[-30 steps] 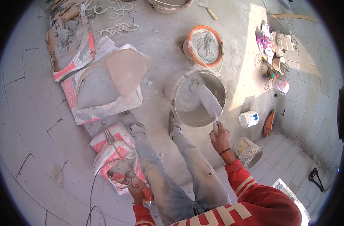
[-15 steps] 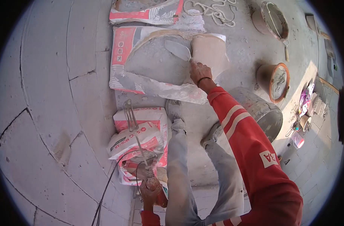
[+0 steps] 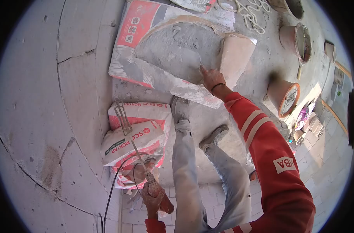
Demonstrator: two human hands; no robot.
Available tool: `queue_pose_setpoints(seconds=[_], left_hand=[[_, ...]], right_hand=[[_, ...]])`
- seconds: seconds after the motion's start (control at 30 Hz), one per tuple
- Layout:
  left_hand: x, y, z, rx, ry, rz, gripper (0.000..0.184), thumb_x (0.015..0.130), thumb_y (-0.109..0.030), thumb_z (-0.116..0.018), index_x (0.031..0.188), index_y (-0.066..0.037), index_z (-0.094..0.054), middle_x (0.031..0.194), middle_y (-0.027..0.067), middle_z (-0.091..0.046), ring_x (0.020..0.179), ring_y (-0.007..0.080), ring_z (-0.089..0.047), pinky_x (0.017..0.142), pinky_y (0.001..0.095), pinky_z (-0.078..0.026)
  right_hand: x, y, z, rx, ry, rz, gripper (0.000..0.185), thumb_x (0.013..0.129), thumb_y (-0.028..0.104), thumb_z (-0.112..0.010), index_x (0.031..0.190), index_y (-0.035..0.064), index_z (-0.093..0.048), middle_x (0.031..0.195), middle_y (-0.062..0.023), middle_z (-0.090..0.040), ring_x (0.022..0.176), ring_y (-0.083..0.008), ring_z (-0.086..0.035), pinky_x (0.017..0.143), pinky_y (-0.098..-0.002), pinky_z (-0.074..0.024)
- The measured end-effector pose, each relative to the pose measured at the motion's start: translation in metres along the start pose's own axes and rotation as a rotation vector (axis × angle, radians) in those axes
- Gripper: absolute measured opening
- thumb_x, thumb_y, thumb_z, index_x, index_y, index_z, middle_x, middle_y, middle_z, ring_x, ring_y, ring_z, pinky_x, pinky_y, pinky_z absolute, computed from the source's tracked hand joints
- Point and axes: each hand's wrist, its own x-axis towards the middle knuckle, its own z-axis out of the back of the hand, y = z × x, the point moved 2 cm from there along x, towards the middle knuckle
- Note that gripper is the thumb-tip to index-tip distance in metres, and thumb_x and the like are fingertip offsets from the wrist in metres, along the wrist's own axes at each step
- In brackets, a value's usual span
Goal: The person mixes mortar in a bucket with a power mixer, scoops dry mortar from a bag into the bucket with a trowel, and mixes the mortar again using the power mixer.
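Observation:
My right hand (image 3: 212, 79) is closed at the near right part of a cut-open mortar bag (image 3: 126, 50), around the handle of a trowel. Only a thin pale edge of the trowel (image 3: 200, 59) shows; the rest of its blade cannot be made out against the grey powder (image 3: 171, 48). At the lower left, my left hand (image 3: 150, 196) grips a dusty electric mixing drill (image 3: 156, 189). Its wire mixing paddle (image 3: 123, 119) points away from me, over stacked mortar bags (image 3: 140, 136). A black cable runs from near the drill towards the bottom edge.
A block wall (image 3: 80, 116) rises along the left. Buckets (image 3: 277, 93) stand on the right, one with grey material inside. White rope (image 3: 250, 13) lies beyond the opened bag. My shoes (image 3: 215, 136) are between the bags and the right side.
The view has shifted, so the opened bag sits higher and tilted. The trowel's blade, plainly visible before over the powder, is now mostly out of sight. My left hand still holds the drill.

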Motion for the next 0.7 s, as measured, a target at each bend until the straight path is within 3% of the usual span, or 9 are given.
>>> queue_pose_setpoints(seconds=[0.07,0.17,0.23,0.3,0.33,0.47,0.57,0.63,0.7], left_hand=[[0.017,-0.003,-0.010,-0.317,0.142,0.116,0.056,0.068,-0.015,-0.087,0.116,0.000,-0.063,0.101,0.0071,-0.064,0.092,0.0194,-0.062,0.083,0.0353,-0.051],[0.016,-0.008,-0.012,-0.246,0.049,0.150,0.056,0.069,-0.015,-0.087,0.117,0.001,-0.063,0.100,0.0068,-0.064,0.091,0.0184,-0.062,0.084,0.0348,-0.052],[0.014,0.002,-0.017,-0.271,0.077,0.145,0.057,0.069,-0.018,-0.088,0.115,0.002,-0.061,0.100,0.0101,-0.064,0.090,0.0222,-0.061,0.084,0.0386,-0.051],[0.013,-0.004,-0.018,-0.294,0.042,0.146,0.057,0.068,-0.020,-0.088,0.113,0.003,-0.060,0.098,0.0119,-0.063,0.089,0.0238,-0.061,0.084,0.0399,-0.051],[0.014,-0.018,-0.022,-0.311,-0.001,0.140,0.057,0.068,-0.020,-0.088,0.112,0.003,-0.060,0.097,0.0119,-0.063,0.088,0.0236,-0.061,0.083,0.0393,-0.051],[0.013,-0.031,-0.034,-0.506,0.051,0.377,0.056,0.068,-0.020,-0.088,0.109,0.005,-0.060,0.096,0.0120,-0.061,0.087,0.0236,-0.060,0.082,0.0387,-0.051],[0.005,-0.003,-0.041,-0.516,0.045,0.284,0.050,0.069,-0.017,-0.086,0.106,0.002,-0.060,0.092,0.0099,-0.061,0.082,0.0212,-0.060,0.079,0.0365,-0.051],[0.006,-0.017,-0.030,-0.525,0.073,0.305,0.044,0.070,-0.015,-0.085,0.103,0.000,-0.060,0.088,0.0074,-0.061,0.080,0.0201,-0.060,0.077,0.0351,-0.051],[0.014,-0.037,-0.036,-0.595,0.072,0.351,0.042,0.070,-0.014,-0.085,0.101,0.000,-0.060,0.086,0.0060,-0.061,0.078,0.0195,-0.060,0.076,0.0340,-0.051]], right_hand=[[-0.003,-0.001,-0.008,-0.079,0.068,0.162,0.036,0.098,0.013,-0.050,0.133,0.0135,-0.057,0.101,-0.0227,-0.071,0.097,-0.0424,-0.070,0.082,-0.0532,-0.0566],[0.005,0.000,-0.007,0.021,0.122,0.124,0.042,0.098,0.014,-0.051,0.140,0.0141,-0.056,0.112,-0.0225,-0.069,0.110,-0.0389,-0.066,0.096,-0.0500,-0.0523],[0.025,-0.003,0.006,0.076,0.362,0.121,0.045,0.092,0.018,-0.058,0.138,0.0151,-0.057,0.122,-0.0194,-0.067,0.119,-0.0416,-0.061,0.101,-0.0502,-0.0496],[0.045,-0.011,-0.005,0.128,0.248,0.303,0.044,0.088,0.017,-0.061,0.132,0.0116,-0.058,0.119,-0.0212,-0.067,0.117,-0.0441,-0.061,0.100,-0.0505,-0.0503],[0.062,-0.014,-0.009,0.106,0.297,0.324,0.047,0.087,0.016,-0.062,0.133,0.0103,-0.057,0.119,-0.0222,-0.067,0.117,-0.0444,-0.061,0.099,-0.0506,-0.0505],[0.048,-0.011,-0.007,0.097,0.419,0.353,0.057,0.083,0.014,-0.064,0.138,0.0063,-0.054,0.123,-0.0251,-0.066,0.116,-0.0452,-0.062,0.098,-0.0510,-0.0511],[0.067,-0.016,-0.027,0.183,0.400,0.413,0.060,0.084,0.015,-0.064,0.143,0.0070,-0.051,0.126,-0.0261,-0.065,0.117,-0.0450,-0.062,0.099,-0.0508,-0.0507],[0.081,0.009,-0.027,0.092,0.382,0.334,0.059,0.085,0.017,-0.065,0.141,0.0059,-0.052,0.126,-0.0255,-0.065,0.118,-0.0444,-0.061,0.100,-0.0503,-0.0500],[0.076,0.012,-0.015,0.133,0.333,0.392,0.058,0.085,0.019,-0.066,0.140,0.0058,-0.053,0.125,-0.0250,-0.065,0.118,-0.0443,-0.061,0.100,-0.0499,-0.0499]])
